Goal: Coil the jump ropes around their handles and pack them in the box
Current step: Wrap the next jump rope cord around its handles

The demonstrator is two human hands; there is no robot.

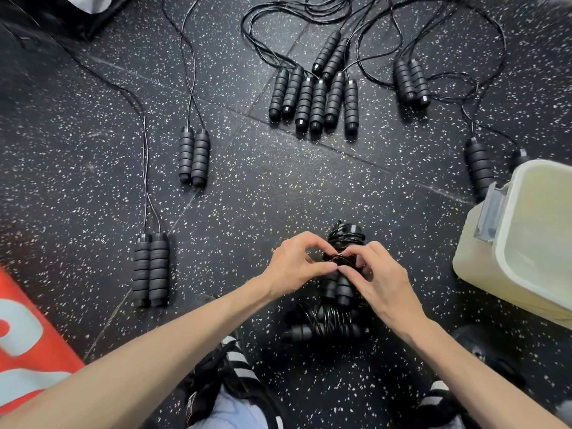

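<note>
Above the speckled black floor, my left hand (294, 261) and my right hand (377, 274) meet on a black jump rope bundle (343, 243). Its paired handles stand upright with cord wound around them, and both hands pinch the cord at the middle of the bundle. A second coiled rope (325, 325) lies flat on the floor just below it. The pale plastic box (507, 243) sits open at the right. Uncoiled ropes lie around: one handle pair at the left (151, 269), another further back (194, 159), and a cluster of several handles (315, 100) at the back.
More handles lie at the back right (411, 83) and beside the box (479, 168), their cords looping across the floor. A red mat (28, 345) covers the lower left corner. My shoes (229, 370) are at the bottom edge.
</note>
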